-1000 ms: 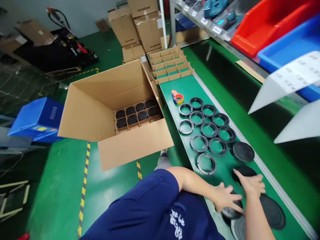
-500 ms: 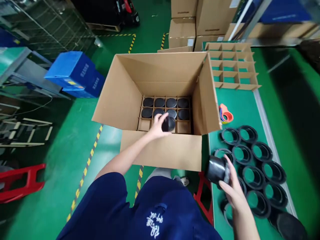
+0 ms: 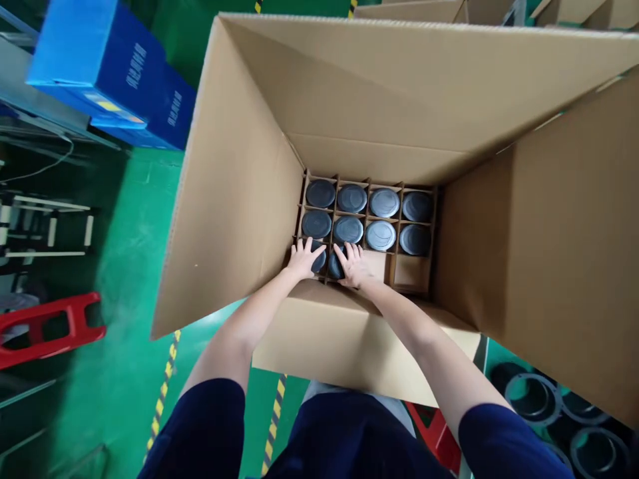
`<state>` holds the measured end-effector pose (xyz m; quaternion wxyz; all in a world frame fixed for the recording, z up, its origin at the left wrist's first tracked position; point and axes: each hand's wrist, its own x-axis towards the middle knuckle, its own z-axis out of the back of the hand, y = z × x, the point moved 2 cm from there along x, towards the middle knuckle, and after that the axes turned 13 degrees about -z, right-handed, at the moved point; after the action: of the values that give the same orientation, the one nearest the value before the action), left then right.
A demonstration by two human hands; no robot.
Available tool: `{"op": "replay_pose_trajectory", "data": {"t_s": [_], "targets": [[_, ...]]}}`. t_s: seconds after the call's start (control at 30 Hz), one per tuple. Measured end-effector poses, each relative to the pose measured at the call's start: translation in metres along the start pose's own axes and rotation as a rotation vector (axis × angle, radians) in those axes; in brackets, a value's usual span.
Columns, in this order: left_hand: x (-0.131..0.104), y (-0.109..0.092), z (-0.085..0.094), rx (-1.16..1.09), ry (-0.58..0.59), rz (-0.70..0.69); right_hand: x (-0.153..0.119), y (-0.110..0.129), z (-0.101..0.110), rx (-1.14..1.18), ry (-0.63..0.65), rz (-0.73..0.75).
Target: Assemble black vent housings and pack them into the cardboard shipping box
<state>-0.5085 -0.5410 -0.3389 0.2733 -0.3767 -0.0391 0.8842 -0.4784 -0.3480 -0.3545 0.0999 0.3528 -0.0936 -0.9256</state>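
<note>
Black cylinders (image 3: pixel 318 261): looks like seating two at 7–8 o'clock in divider (image 3: pixel 393 266), left hand (image 3: pixel 301 261) and right hand (image 3: pixel 355 267) fingers spread, hold unclear; probably needs release next.

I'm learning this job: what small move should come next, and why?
Probably ease the left hand and right hand up and away: each touches a dark round piece that appears to sit within a nearest-row cell of the cardboard divider, though the hands partly hide the fit.
</note>
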Motion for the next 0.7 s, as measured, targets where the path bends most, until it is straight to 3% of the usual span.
{"op": "replay_pose_trajectory", "data": {"t_s": [0.17,0.33,0.47,0.7], "targets": [[0.020,0.005,-0.020,-0.039,0.069,-0.078,0.024,-0.001,-0.032,-0.033,0.031,0.018],[0.023,0.011,-0.037,-0.063,0.122,-0.112,0.018,-0.021,-0.048,-0.036,-0.009,0.170],[0.022,0.016,-0.041,-0.019,0.141,-0.101,0.009,-0.036,-0.056,-0.033,0.043,0.277],[0.022,0.017,-0.039,0.059,0.164,-0.035,0.008,-0.039,-0.062,0.034,0.097,0.214]]}}
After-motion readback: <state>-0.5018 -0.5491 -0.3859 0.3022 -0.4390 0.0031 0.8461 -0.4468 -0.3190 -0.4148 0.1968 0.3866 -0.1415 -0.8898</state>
